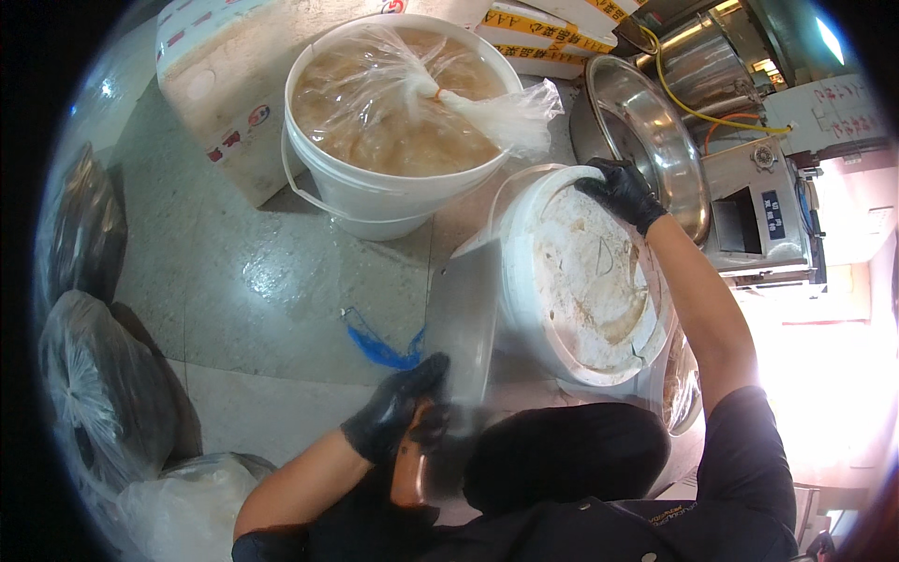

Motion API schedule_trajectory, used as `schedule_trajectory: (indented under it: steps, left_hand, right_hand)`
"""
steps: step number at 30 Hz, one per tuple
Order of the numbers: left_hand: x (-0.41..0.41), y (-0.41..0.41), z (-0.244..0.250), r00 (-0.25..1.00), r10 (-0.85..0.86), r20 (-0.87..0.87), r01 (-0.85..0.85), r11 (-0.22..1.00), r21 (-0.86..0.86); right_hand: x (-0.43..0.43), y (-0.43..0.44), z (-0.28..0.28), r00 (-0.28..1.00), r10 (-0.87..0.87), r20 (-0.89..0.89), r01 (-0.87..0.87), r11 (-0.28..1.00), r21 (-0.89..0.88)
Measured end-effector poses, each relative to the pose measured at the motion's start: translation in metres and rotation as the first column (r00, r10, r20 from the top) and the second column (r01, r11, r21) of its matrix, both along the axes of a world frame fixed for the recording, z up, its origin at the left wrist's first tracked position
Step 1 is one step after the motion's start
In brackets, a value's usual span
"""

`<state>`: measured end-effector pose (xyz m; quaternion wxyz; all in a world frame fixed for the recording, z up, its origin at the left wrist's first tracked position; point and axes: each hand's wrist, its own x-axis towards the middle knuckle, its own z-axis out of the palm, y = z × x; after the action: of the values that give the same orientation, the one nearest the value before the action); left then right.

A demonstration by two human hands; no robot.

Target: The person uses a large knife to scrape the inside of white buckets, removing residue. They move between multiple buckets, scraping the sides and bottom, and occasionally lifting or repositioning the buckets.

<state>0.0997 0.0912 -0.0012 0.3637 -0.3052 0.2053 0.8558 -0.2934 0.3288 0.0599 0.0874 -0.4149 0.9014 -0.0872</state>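
My left hand, in a black glove, is closed around the wooden handle of a cleaver. The cleaver's broad blade points away from me, beside the wall of a white plastic bucket, and looks blurred. With its black-gloved fingers over the far rim, my right hand grips that lidded bucket, which leans on its side towards me. Its white lid is stained and scuffed and bears a mark. What the bucket rests on is largely hidden.
An open white bucket holds a tied clear bag in brownish liquid. Foam boxes, a steel basin and a steel machine stand beyond. Filled plastic bags lie at left. A blue mask-like item is on the tiled floor.
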Motion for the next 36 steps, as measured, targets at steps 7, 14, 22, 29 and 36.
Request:
schedule_trajectory:
  steps: [7, 14, 22, 29, 36]
  left_hand:
    - [0.010, -0.008, -0.003, 0.997, -0.068, -0.026, 0.068, 0.997, 0.038]
    - [0.011, 0.019, -0.010, 0.998, -0.055, -0.007, 0.055, 0.943, 0.330]
    - [-0.052, -0.004, -0.015, 0.999, 0.011, 0.053, -0.027, 0.947, 0.320]
    - [-0.091, 0.006, -0.024, 0.998, 0.055, -0.018, -0.047, 0.957, 0.285]
    - [-0.080, -0.004, -0.011, 0.990, 0.028, -0.141, -0.043, 0.993, -0.108]
  right_hand:
    - [0.000, -0.001, 0.000, 0.999, -0.014, 0.038, 0.014, 1.000, -0.016]
    - [0.001, -0.003, -0.003, 1.000, 0.013, -0.022, -0.013, 1.000, -0.017]
    - [0.002, 0.001, 0.001, 0.998, -0.006, -0.064, 0.008, 1.000, 0.027]
    - [0.005, -0.003, 0.000, 0.998, 0.016, -0.056, -0.017, 1.000, -0.015]
    - [0.007, -0.007, 0.005, 0.986, 0.121, -0.118, -0.118, 0.993, 0.031]
